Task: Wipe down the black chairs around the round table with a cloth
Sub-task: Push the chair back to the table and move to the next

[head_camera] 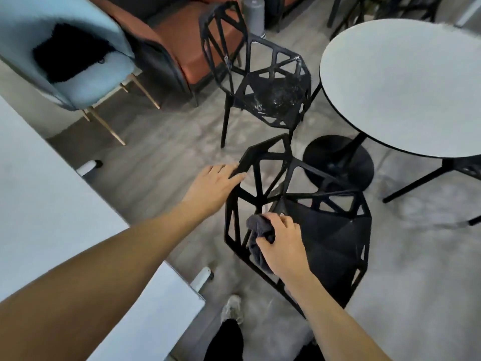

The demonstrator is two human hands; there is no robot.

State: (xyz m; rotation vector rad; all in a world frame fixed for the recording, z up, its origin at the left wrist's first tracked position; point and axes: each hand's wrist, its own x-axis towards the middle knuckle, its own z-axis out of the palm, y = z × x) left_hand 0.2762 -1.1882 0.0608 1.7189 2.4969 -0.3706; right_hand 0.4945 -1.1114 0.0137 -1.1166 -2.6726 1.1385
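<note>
Steadying the near black chair (335, 230) beside the round table (406, 82), left hand (212, 186) resting flat-fingered on its backrest; right hand (282, 243) clutching the soft grey cloth (260, 230) against rigid, probably light struts.

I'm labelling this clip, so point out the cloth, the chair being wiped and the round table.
cloth (257, 225): head view, on the bunched upper fold.
near black chair (335, 238): head view, on the seat.
round table (406, 82): head view, on the bare tabletop.
</note>
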